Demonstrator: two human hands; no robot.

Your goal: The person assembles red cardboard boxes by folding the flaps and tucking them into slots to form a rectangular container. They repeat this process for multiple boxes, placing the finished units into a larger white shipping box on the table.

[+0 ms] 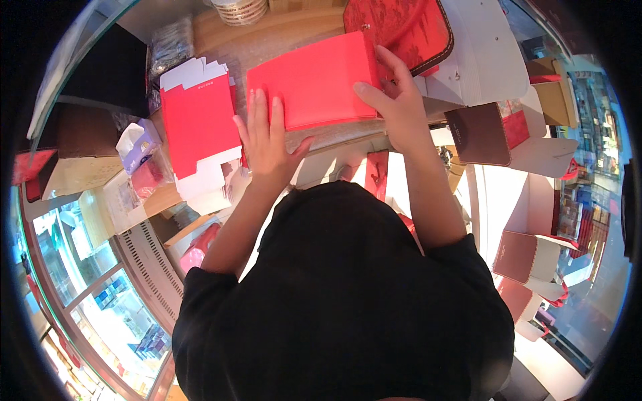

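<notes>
A bright red box (319, 83) lies slightly slanted on the worktop in front of me. My left hand (269, 144) has its fingers stretched out, their tips resting on the box's left end and the thumb apart. At the other end, my right hand (398, 100) grips the box, thumb on the top face and fingers along the right side. Left of the box is a stack of flat red-and-white carton blanks (200, 127), untouched by either hand. Whether the box holds anything cannot be seen.
Behind the box's right end stands a red patterned case (401, 33) with a dark stitched edge. A roll of printed tape (241, 11) sits at the back. Left of the blanks are a purple-and-white tissue box (138, 144) and clear plastic bags (172, 47). Brown-flapped boxes (478, 134) stand at right.
</notes>
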